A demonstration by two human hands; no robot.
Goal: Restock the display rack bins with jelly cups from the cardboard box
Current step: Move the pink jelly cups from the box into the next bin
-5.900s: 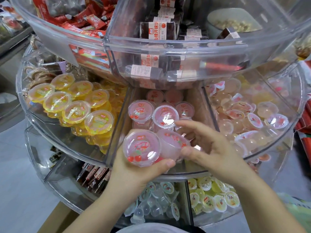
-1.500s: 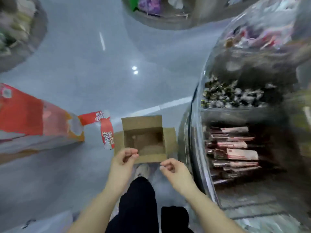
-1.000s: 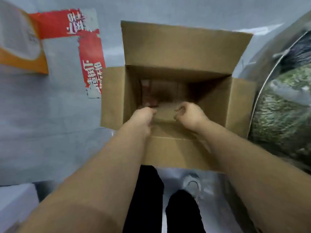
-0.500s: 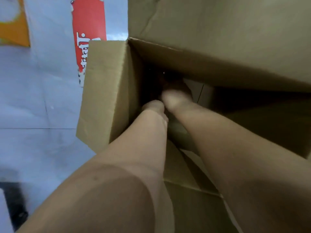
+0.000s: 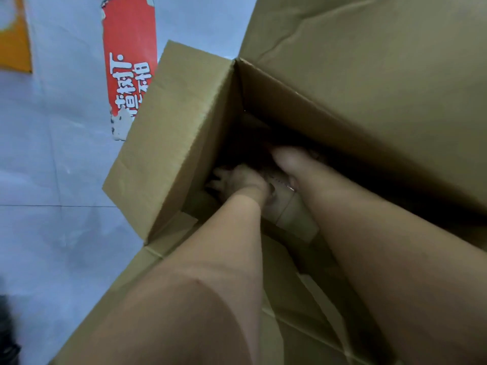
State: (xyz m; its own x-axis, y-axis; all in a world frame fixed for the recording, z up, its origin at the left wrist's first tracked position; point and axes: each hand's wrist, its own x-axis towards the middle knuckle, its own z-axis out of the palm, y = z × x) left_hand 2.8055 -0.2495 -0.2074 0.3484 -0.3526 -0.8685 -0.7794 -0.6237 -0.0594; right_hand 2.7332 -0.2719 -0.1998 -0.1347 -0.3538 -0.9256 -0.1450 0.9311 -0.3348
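The open cardboard box (image 5: 171, 143) stands on the floor right below me, its flaps folded outward. Both my arms reach down into its dark inside. My left hand (image 5: 237, 180) is low against the left wall, its fingers pointing down into shadow. My right hand (image 5: 287, 159) is a little farther in, with its fingertips hidden in the dark. A pale shape (image 5: 279, 183) shows between the two wrists; I cannot tell whether it is a jelly cup. No jelly cup is plainly visible, and the display rack is out of view.
The box's large far flap (image 5: 369, 61) rises at the upper right. On the grey floor (image 5: 52, 180) to the left lie a torn red strip with white characters (image 5: 129, 61) and an orange package (image 5: 13, 38). A dark object (image 5: 8, 327) sits at the bottom left edge.
From the rack I have turned and bent down to the box on the floor. Over the last second both hands went in past the rim, and now they sit slightly apart near the bottom.
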